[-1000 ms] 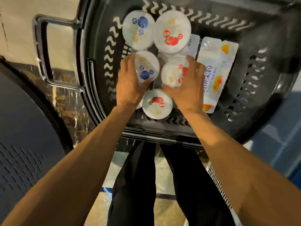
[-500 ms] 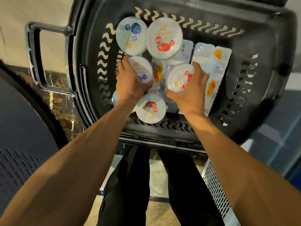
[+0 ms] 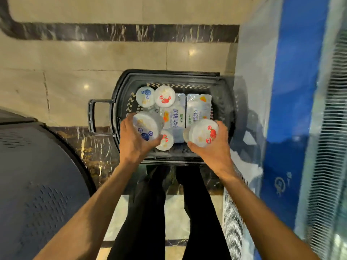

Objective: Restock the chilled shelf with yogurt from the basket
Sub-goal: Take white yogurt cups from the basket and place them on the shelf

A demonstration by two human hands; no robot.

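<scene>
A black plastic basket (image 3: 120, 94) stands on the floor in front of my legs. My left hand (image 3: 131, 143) grips a blueberry yogurt cup (image 3: 147, 126) lifted above the basket. My right hand (image 3: 212, 149) grips a strawberry yogurt cup (image 3: 203, 133), also raised. Inside the basket lie another blueberry cup (image 3: 145, 96), a strawberry cup (image 3: 164, 96), a third cup (image 3: 166, 140) near the front wall, and two flat yogurt packs (image 3: 174, 114) (image 3: 198, 109).
The chiller cabinet with a blue panel (image 3: 293, 91) and a white vent grille (image 3: 326, 147) runs along the right. A dark rounded unit (image 3: 37, 184) fills the lower left. The basket's handle (image 3: 92, 115) sticks out to the left over the tiled floor.
Both hands have lifted their cups up out of the basket, and my head has risen, so the basket now looks much smaller and the chiller has come into view.
</scene>
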